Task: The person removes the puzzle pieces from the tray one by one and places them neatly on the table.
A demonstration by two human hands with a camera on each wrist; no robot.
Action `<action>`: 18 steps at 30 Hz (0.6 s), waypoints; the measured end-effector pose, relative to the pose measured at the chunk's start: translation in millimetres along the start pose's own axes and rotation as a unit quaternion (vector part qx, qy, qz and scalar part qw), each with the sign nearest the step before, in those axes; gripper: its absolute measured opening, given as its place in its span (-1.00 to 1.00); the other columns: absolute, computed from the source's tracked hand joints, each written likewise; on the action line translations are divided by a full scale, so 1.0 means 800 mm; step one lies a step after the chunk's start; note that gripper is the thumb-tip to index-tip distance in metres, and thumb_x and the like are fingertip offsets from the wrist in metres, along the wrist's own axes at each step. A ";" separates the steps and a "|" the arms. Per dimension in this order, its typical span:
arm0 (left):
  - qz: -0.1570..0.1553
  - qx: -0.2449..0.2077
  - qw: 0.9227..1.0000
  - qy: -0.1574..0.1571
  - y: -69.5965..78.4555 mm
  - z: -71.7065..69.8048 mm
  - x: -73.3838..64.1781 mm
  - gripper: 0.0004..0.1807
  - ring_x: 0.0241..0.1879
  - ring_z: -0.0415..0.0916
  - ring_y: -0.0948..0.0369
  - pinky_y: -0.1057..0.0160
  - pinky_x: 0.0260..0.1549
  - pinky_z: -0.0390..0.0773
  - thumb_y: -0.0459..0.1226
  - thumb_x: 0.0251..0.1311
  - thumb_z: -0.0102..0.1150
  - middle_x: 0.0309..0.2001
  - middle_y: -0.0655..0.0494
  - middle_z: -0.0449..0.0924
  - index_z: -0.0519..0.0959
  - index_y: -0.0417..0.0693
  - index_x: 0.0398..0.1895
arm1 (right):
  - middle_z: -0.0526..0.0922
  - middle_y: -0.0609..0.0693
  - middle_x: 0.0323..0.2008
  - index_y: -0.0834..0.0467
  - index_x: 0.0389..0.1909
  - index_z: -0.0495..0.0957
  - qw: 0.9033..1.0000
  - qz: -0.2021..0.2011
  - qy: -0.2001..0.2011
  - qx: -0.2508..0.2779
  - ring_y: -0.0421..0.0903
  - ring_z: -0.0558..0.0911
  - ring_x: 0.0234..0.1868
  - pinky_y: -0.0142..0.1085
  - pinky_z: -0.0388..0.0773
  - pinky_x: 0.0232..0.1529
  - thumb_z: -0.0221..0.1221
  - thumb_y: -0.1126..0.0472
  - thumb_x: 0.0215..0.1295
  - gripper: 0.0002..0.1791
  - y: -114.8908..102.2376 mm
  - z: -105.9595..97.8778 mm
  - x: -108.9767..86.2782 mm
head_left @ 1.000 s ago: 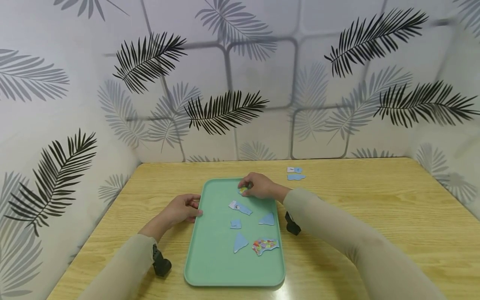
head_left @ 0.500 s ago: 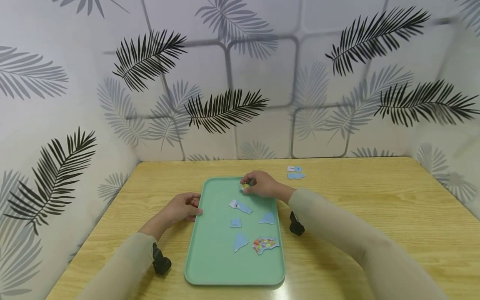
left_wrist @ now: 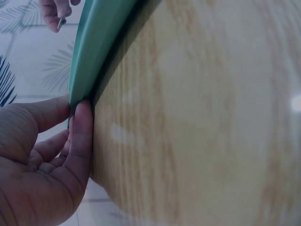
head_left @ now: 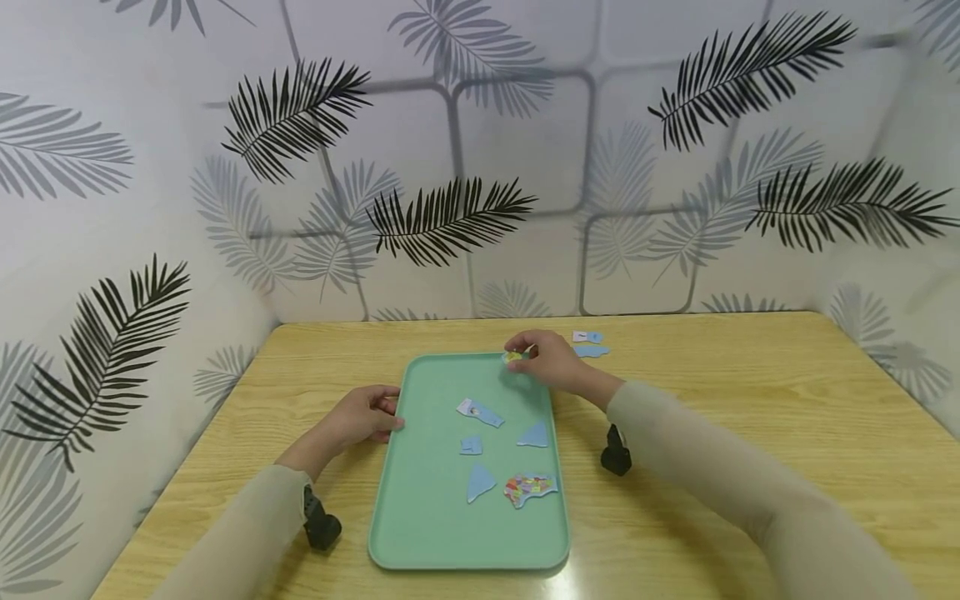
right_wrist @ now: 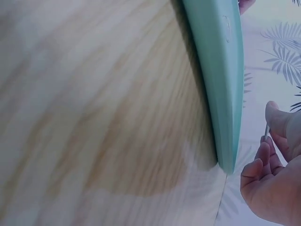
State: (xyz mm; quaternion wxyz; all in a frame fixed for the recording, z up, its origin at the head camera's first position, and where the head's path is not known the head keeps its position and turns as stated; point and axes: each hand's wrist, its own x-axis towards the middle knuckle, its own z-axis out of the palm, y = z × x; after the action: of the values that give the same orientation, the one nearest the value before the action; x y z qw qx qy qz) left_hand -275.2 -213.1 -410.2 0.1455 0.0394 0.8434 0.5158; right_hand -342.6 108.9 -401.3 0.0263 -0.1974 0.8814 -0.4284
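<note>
My right hand (head_left: 551,360) pinches a small puzzle piece (head_left: 513,357) with yellow print above the far right corner of a green tray (head_left: 420,517). In the right wrist view that piece shows as a thin edge (right_wrist: 266,131) between thumb and fingers, above the rim. With thumb over the rim and fingers below it, my left hand (left_wrist: 51,155) grips the tray's left side. Lying in the tray are a long blue piece with a white end (head_left: 481,412), a small blue piece (head_left: 471,445), two blue triangular pieces (head_left: 481,483) and a multicoloured map-like piece (head_left: 530,488).
Beyond the tray's far right corner, a blue-and-white piece (head_left: 588,337) and a plain blue piece (head_left: 592,352) lie on the wooden table (head_left: 712,400). A leaf-patterned wall (head_left: 525,275) stands behind the table's far edge.
My right hand has lifted the yellow-printed piece and carried it right and away, from inside the tray toward its far right corner. The left hand stays on the rim.
</note>
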 end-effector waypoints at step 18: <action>0.002 0.002 1.000 -0.004 0.001 0.001 -0.001 -0.39 -0.29 0.47 0.14 0.20 -0.31 0.63 -0.46 0.22 0.22 -0.17 -0.10 0.43 0.29 -0.39 0.33 | 0.55 0.10 -0.10 0.22 -0.02 0.59 0.997 0.021 0.077 -0.002 -0.02 0.39 -0.27 -0.23 0.36 -0.32 0.30 0.23 0.27 -0.72 0.026 -0.026 -0.037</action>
State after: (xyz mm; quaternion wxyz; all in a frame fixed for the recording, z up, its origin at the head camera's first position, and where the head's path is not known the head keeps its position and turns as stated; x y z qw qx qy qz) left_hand -274.6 -212.2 -409.9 0.1481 0.0432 0.8435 0.5145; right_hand -326.7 146.8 -407.8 -0.0332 -0.1448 0.8855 -0.4402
